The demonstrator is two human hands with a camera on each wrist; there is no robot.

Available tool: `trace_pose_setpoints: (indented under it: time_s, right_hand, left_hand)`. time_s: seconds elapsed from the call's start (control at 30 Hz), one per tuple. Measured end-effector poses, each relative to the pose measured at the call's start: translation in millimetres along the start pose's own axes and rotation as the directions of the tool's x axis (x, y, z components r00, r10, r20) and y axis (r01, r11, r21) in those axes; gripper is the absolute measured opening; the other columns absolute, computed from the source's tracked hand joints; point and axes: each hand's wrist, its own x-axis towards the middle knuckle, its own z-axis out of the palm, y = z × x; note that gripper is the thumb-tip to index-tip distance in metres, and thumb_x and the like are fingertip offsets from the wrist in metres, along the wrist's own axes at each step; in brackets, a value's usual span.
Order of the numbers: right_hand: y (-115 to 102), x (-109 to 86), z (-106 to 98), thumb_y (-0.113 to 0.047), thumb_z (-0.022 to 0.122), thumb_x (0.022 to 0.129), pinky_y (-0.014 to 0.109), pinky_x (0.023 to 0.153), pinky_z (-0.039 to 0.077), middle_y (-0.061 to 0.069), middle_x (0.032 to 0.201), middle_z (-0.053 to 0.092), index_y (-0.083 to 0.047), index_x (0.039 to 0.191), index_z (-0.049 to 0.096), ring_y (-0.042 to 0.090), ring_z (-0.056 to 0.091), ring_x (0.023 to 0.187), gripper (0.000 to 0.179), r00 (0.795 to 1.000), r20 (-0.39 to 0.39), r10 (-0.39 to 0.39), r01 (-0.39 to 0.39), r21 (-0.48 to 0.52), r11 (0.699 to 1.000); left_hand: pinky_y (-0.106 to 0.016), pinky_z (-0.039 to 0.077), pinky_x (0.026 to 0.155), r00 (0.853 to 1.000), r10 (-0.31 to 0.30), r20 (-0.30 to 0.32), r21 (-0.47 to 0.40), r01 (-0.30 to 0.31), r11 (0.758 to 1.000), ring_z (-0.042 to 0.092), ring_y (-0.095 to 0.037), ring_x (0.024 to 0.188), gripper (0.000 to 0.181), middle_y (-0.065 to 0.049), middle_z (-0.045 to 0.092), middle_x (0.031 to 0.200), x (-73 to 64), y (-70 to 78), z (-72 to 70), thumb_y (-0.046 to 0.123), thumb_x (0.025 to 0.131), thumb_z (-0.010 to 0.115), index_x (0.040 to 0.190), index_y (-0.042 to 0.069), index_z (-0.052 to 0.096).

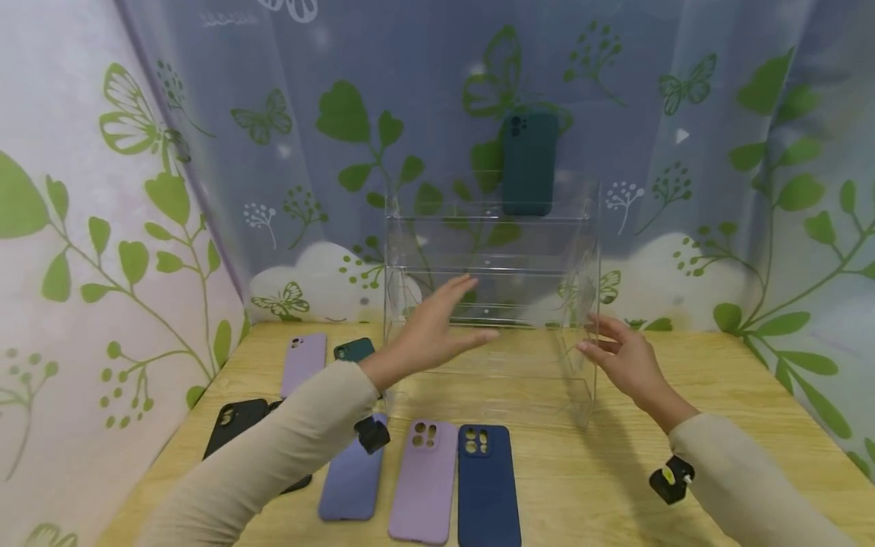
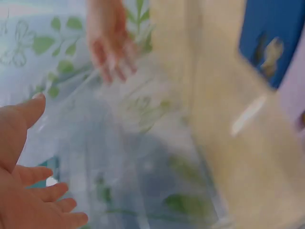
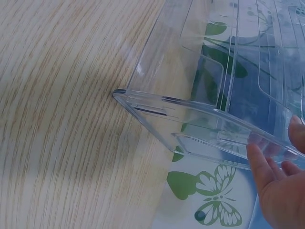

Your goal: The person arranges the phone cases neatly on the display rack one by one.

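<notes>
Over a wood-grain table point(image 1: 581, 486), the left hand point(image 1: 434, 327) spreads free; the right hand point(image 1: 629, 365) pinches a clear stand point(image 1: 516, 266).

Transparent stand point(image 1: 509, 269) blocking middle, its depth unclear, room right of navy case point(image 1: 488, 490)

The wood-grain table point(image 1: 690, 380) supported a clear tiered stand point(image 1: 519, 268), whose top tier carried one upright teal phone case point(image 1: 529, 167). To the stand's left, a lilac case point(image 1: 304, 361), a partly hidden dark green case point(image 1: 354, 349) and a partly hidden black case point(image 1: 235, 425) lay directly on the wood. Nearer the front lay a periwinkle case point(image 1: 355, 475), a pink case point(image 1: 422, 490) and a navy case point(image 1: 489, 490), arranged side by side.
</notes>
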Motion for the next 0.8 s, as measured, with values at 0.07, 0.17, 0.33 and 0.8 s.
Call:
trace_pose_setpoints:
  time_s: [0.07, 0.17, 0.33, 0.8]
  right_hand:
    - [0, 0.2, 0, -0.032, 0.059, 0.095, 0.050, 0.088, 0.051, 0.024, 0.142, 0.044, -0.006, 0.150, 0.032, 0.044, 0.049, 0.123, 0.066, 1.000, 0.000, 0.001, -0.001, -0.003, 1.000]
    - [-1, 0.0, 0, -0.032, 0.059, 0.096, 0.050, 0.088, 0.051, 0.024, 0.143, 0.044, -0.006, 0.150, 0.031, 0.044, 0.049, 0.123, 0.066, 1.000, 0.002, 0.005, -0.005, -0.004, 1.000]
    - [-2, -0.7, 1, -0.032, 0.058, 0.096, 0.050, 0.088, 0.051, 0.024, 0.143, 0.043, -0.007, 0.150, 0.030, 0.044, 0.048, 0.124, 0.066, 1.000, 0.005, 0.010, -0.010, 0.007, 1.000]
    - [0, -0.8, 2, -0.034, 0.058, 0.096, 0.051, 0.089, 0.050, 0.024, 0.143, 0.043, -0.007, 0.150, 0.031, 0.045, 0.048, 0.124, 0.067, 1.000, 0.004, 0.004, -0.004, 0.033, 0.999]
  left_hand:
    - [-0.050, 0.033, 0.109, 1.000, -0.009, 0.016, -0.033, 0.009, 0.999, 0.032, -0.030, 0.140, 0.081, -0.010, 0.030, 0.154, -20.3, -4.4, 10.5, 0.044, 0.086, 0.069, 0.150, 0.012, 0.031]
    - [-0.050, 0.038, 0.104, 0.997, -0.026, 0.066, -0.074, 0.031, 0.997, 0.038, -0.032, 0.136, 0.078, -0.012, 0.036, 0.151, -48.3, -13.5, 27.2, 0.043, 0.086, 0.069, 0.148, 0.012, 0.036]
    - [-0.046, 0.043, 0.100, 0.973, -0.057, 0.226, -0.127, 0.087, 0.988, 0.045, -0.029, 0.131, 0.075, -0.010, 0.042, 0.147, -82.5, -32.6, 54.5, 0.048, 0.085, 0.068, 0.146, 0.013, 0.041]
    - [-0.045, 0.036, 0.108, 0.900, 0.027, 0.436, 0.018, -0.039, 0.999, 0.034, -0.029, 0.139, 0.091, -0.012, 0.031, 0.153, -93.9, -54.9, 106.7, 0.053, 0.081, 0.069, 0.150, 0.009, 0.031]
